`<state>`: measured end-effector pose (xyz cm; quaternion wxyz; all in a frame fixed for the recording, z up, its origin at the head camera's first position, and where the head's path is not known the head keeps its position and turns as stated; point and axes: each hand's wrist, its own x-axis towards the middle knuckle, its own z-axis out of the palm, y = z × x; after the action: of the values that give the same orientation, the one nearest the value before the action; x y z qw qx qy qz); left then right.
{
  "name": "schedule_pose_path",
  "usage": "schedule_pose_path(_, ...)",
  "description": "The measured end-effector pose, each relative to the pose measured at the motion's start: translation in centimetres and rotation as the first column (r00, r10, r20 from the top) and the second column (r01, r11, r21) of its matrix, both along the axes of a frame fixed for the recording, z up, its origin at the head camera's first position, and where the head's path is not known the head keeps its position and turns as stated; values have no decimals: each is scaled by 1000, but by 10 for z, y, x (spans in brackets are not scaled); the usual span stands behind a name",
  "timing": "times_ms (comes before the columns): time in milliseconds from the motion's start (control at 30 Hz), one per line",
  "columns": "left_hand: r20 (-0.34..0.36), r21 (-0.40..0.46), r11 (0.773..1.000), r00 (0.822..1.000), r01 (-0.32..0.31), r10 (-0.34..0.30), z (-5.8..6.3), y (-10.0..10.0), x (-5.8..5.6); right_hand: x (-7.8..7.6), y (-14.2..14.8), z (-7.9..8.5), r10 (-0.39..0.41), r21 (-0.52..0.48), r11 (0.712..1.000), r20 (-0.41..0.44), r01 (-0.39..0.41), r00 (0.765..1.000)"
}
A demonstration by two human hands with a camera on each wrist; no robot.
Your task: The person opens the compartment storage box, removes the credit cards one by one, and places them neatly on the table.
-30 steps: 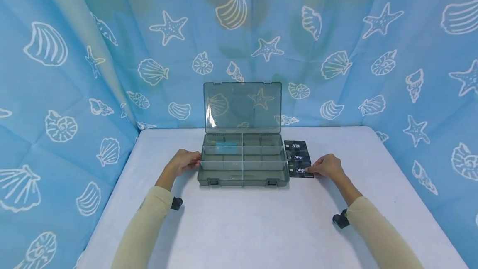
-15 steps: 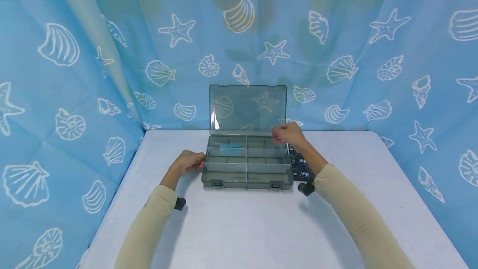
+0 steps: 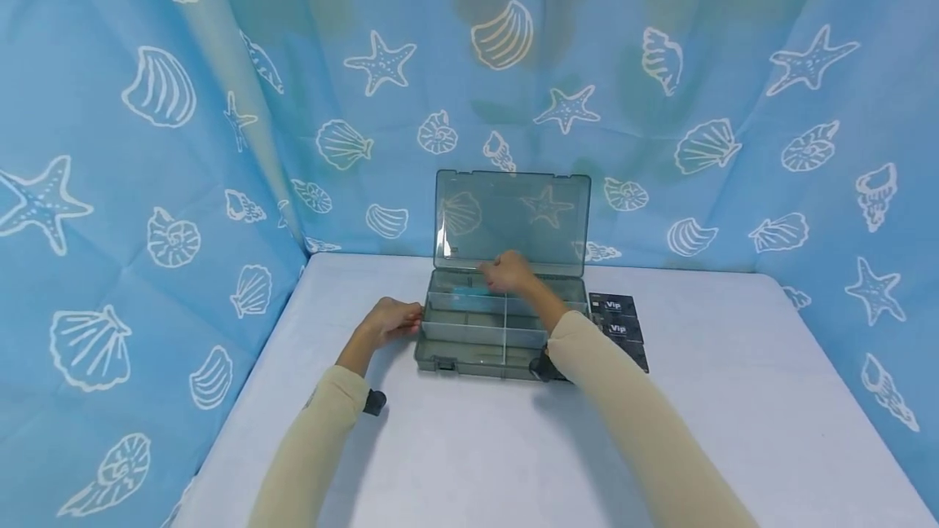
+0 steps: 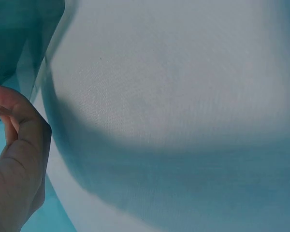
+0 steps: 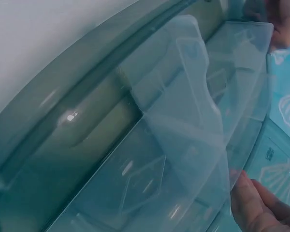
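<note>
An open grey see-through compartment box (image 3: 462,353) stands on the white table, its lid raised. At the box's left side, my left hand (image 3: 394,318) holds the end wall with bent fingers. My right hand (image 3: 509,274) reaches over the rear left compartment, just above a flat light-blue piece (image 3: 469,292), which it partly covers. In the right wrist view, the fingers (image 5: 253,200) are by the clear dividers (image 5: 183,121), with the thumb apart from them; I see nothing held. Three black cards marked Vip (image 3: 618,328) lie overlapping at the box's right, the nearest partly hidden by the sleeve.
The upright lid (image 3: 513,218) stands behind the right hand, close to the blue curtain (image 3: 411,145) with white shell prints. White tabletop (image 3: 455,446) extends in front of the box. Clear dividers split the box into several compartments.
My right hand has left the nearest Vip card, passed over the rear right compartment and moved left to the rear left one. The left hand stays at the box. The head view has shifted slightly.
</note>
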<state>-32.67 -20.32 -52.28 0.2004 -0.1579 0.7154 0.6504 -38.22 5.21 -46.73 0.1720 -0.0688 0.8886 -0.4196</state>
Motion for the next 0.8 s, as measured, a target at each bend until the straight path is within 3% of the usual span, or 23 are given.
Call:
schedule_pose_path(100,9,-8,1000,1000,-1,1,1,-1,0,-4,-11,-3,61,149,987,-36,-55,998)
schedule_pose_path(200,20,-21,1000,1000,-1,1,2,-2,-1,-2,-21,3,84,226,970,8,-84,996)
schedule_pose_path(400,-2,-15,1000,1000,-3,3,3,0,-3,6,-33,13,42,255,965,105,-68,994)
schedule_pose_path(500,4,-14,1000,1000,-6,6,1,1,-1,9,-34,9,12,154,987,160,-37,987)
schedule_pose_path(600,15,-22,1000,1000,1,-1,-1,0,2,11,-34,2,-50,-25,998,252,58,967)
schedule_pose_path(667,8,-28,1000,1000,5,-4,-1,0,2,11,-33,-1,-85,-146,980,301,134,950)
schedule_pose_path(800,6,-31,1000,1000,-6,6,0,-1,0,9,-31,-3,-86,-360,903,387,236,918)
